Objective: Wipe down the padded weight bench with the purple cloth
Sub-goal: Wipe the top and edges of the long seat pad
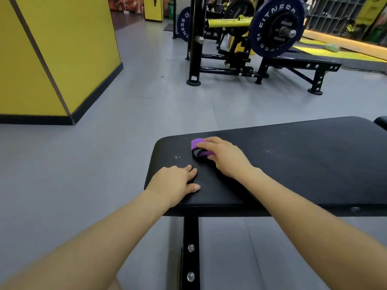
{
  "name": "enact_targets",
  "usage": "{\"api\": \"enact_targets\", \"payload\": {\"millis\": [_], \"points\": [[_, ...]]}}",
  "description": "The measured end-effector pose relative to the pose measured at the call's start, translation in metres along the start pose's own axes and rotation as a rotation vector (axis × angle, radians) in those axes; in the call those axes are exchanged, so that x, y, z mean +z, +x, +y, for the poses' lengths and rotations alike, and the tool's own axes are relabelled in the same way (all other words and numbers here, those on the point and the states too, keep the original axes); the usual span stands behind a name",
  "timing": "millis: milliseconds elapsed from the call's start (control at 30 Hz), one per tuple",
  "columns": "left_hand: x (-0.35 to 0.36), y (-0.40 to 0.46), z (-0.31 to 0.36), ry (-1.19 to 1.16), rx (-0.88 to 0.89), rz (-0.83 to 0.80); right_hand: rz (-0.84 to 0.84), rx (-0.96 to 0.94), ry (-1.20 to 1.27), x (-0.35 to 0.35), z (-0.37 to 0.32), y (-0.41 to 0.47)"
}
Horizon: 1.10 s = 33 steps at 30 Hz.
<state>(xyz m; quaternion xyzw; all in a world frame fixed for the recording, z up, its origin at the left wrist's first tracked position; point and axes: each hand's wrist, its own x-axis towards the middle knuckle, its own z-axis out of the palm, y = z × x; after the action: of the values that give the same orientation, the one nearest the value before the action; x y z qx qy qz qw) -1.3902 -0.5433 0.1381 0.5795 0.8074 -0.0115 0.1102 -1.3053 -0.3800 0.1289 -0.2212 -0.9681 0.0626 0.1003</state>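
Pressing down on the bench (293, 164), the right hand (226, 158) has its fingers curled over the cloth (198, 143), which lies bunched on the pad near its left end. Just nearer the camera, the left hand (173, 183) rests on the pad, fingers loosely curled and holding nothing.

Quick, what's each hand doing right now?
Left hand: open, resting flat on the bench, holding nothing.
Right hand: fingers curled over the purple cloth, gripping it.
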Motion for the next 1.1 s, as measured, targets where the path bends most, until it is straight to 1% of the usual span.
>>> {"api": "enact_targets", "payload": {"millis": [67,167,200,233,300,367,433,467,533,567,667,733,800,867,967,1033,1100], "points": [[0.0,0.0,0.001,-0.005,-0.004,0.003,0.007,0.079,-0.02,-0.007,0.023,0.005],[0.001,0.0,0.002,-0.011,0.001,0.01,0.11,0.34,-0.072,-0.017,0.055,0.01],[0.001,0.0,0.0,-0.015,0.004,0.013,0.131,0.391,-0.105,-0.016,0.054,0.012],[0.001,0.0,-0.001,-0.02,0.005,0.015,0.134,0.401,-0.133,-0.012,0.044,0.014],[0.001,0.001,-0.002,-0.016,0.008,0.023,0.114,0.334,-0.115,-0.001,0.012,0.017],[0.002,0.001,-0.003,0.006,0.018,0.037,0.078,0.202,-0.06,0.011,-0.018,0.018],[0.002,-0.001,-0.002,0.011,0.033,0.036,0.019,0.095,-0.026,0.011,-0.028,0.016],[0.002,-0.002,-0.002,0.001,0.046,0.034,-0.014,0.075,-0.008,0.006,-0.024,0.015],[0.001,-0.005,-0.007,-0.059,0.047,0.037,-0.061,0.104,-0.001,-0.007,-0.006,0.014],[0.001,-0.007,-0.012,-0.108,0.018,0.053,-0.059,0.145,-0.016,-0.011,0.007,0.013],[0.009,-0.012,-0.037,-0.193,-0.157,0.14,0.036,0.294,-0.09,-0.016,0.035,0.011],[0.015,-0.013,-0.046,-0.198,-0.225,0.108,0.117,0.361,-0.139,-0.01,0.033,0.017],[0.019,-0.011,-0.046,-0.161,-0.225,0.062,0.157,0.378,-0.156,0.001,0.014,0.029],[0.019,-0.01,-0.044,-0.128,-0.217,0.054,0.151,0.321,-0.103,0.015,-0.016,0.044],[0.016,-0.012,-0.046,-0.135,-0.216,0.034,0.075,0.149,-0.023,0.032,-0.06,0.06],[0.014,-0.014,-0.046,-0.155,-0.224,0.019,0.014,0.053,0.019,0.032,-0.065,0.063],[0.013,-0.015,-0.046,-0.152,-0.223,0.012,-0.04,0.029,0.042,0.02,-0.045,0.061]]}}
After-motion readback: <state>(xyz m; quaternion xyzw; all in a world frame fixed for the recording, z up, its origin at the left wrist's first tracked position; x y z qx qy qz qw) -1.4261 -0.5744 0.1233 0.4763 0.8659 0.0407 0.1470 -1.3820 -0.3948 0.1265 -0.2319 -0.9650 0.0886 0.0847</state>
